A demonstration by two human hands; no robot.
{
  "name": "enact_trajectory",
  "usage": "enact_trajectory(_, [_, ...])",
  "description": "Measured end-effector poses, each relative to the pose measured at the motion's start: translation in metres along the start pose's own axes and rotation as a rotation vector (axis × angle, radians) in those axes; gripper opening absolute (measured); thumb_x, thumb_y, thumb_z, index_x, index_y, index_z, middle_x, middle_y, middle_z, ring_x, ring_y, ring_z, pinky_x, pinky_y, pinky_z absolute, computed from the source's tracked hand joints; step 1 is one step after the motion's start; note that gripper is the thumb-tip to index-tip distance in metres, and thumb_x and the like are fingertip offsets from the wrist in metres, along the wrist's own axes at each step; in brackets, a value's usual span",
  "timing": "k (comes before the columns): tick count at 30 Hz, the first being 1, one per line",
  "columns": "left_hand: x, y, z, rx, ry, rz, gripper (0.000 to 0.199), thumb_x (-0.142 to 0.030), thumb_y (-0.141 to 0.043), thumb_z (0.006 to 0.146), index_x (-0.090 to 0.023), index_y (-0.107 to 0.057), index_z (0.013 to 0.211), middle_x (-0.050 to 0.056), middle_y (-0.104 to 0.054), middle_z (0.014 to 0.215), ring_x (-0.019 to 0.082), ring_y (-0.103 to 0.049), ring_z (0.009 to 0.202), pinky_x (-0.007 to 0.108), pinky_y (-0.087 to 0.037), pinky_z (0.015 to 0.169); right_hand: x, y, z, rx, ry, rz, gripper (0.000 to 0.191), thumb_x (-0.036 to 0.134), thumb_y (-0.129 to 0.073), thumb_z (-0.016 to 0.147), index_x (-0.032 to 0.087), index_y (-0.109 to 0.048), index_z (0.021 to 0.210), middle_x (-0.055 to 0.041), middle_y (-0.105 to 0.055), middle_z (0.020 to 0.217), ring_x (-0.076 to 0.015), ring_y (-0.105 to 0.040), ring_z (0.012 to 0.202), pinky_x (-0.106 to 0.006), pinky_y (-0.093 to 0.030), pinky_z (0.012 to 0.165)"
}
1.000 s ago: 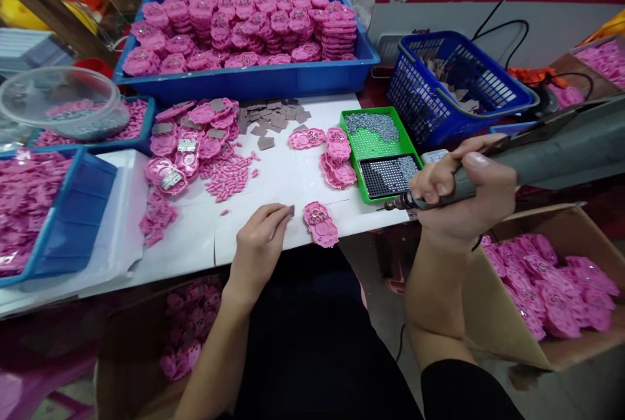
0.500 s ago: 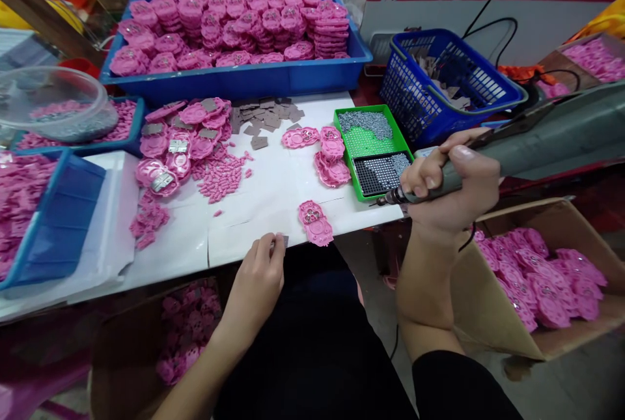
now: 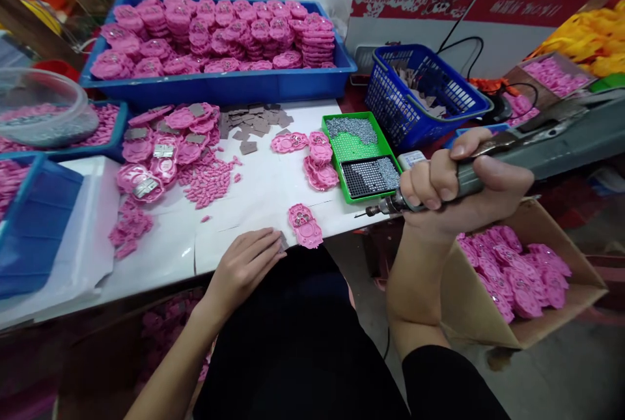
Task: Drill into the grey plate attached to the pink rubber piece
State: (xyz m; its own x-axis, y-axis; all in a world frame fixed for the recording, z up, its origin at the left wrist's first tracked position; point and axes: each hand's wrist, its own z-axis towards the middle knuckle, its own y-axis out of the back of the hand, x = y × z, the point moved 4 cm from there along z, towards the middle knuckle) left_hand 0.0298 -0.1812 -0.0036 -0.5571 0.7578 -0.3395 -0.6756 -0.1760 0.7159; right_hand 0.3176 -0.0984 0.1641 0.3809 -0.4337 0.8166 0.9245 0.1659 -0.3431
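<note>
My right hand (image 3: 454,179) is wrapped round a grey-green power screwdriver (image 3: 547,146), whose bit points left just past the green tray (image 3: 349,200) of small screws. At the table's front edge my left hand (image 3: 251,260) has its fingers together on a small grey plate (image 3: 283,241), mostly covered by the fingertips. Just right of these fingertips lies a pink flower-edged part (image 3: 306,226) with metal bits in its upper half. Several similar pink parts (image 3: 321,163) rest left of the tray. Farther back is a pile of grey plates (image 3: 254,122).
A blue tray (image 3: 224,89) of stacked pink parts spans the back. Pink pieces (image 3: 208,179) and assembled parts lie at left beside blue bins (image 3: 39,231). A blue basket (image 3: 415,107) stands back right, above a cardboard box (image 3: 481,316) of pink parts.
The view has shifted, so the table sits farther left. My left fingers have stretched and flattened over the grey plate. The screwdriver's bit is now clear of the tray's front corner and nearer the pink part.
</note>
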Motion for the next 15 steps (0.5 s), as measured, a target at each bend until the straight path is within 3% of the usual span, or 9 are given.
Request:
enact_trajectory(4, [-0.0058, -0.0031, -0.0050, 0.019, -0.002, 0.054, 0.046, -0.008, -0.073, 0.096, -0.017, -0.062, 0.140, 0.015, -0.076, 0.126, 0.032, -0.072, 0.119, 0.049, -0.064, 0.099, 0.0033, 0.0011, 0.0009, 0.060, -0.020, 0.028, 0.025, 0.042, -0.069, 0.084, 0.026, -0.052, 0.078, 0.0111, -0.028, 0.045, -0.0076, -0.024, 0.032, -0.026, -0.028, 0.035])
enact_trajectory(8, [-0.0077, -0.0026, -0.0074, 0.060, -0.011, 0.077, 0.040, -0.004, -0.067, 0.099, -0.016, -0.064, 0.137, 0.015, -0.075, 0.119, 0.030, -0.073, 0.111, 0.049, -0.065, 0.093, 0.0059, 0.0037, 0.0049, 0.081, -0.049, 0.050, 0.020, 0.041, -0.066, 0.085, 0.025, -0.055, 0.079, 0.0107, -0.025, 0.046, -0.0080, -0.023, 0.033, -0.027, -0.026, 0.036])
enact_trajectory(12, [-0.0054, -0.0035, -0.0035, 0.060, -0.009, 0.038, 0.029, -0.007, -0.066, 0.100, -0.018, -0.068, 0.127, 0.011, -0.074, 0.107, 0.027, -0.072, 0.103, 0.046, -0.064, 0.089, 0.0093, 0.0076, 0.0058, 0.053, -0.098, 0.014, 0.025, 0.045, -0.069, 0.082, 0.027, -0.053, 0.081, 0.0110, -0.022, 0.048, -0.0079, -0.021, 0.036, -0.029, -0.024, 0.039])
enact_trajectory(15, [-0.0039, -0.0048, -0.0006, 0.089, -0.005, -0.003, 0.028, -0.009, -0.067, 0.100, -0.016, -0.068, 0.128, 0.014, -0.074, 0.117, 0.030, -0.071, 0.114, 0.048, -0.064, 0.095, 0.0107, 0.0094, 0.0036, -0.023, -0.133, -0.037, 0.031, 0.049, -0.072, 0.079, 0.028, -0.050, 0.081, 0.0114, -0.020, 0.049, -0.0078, -0.018, 0.037, -0.029, -0.023, 0.040])
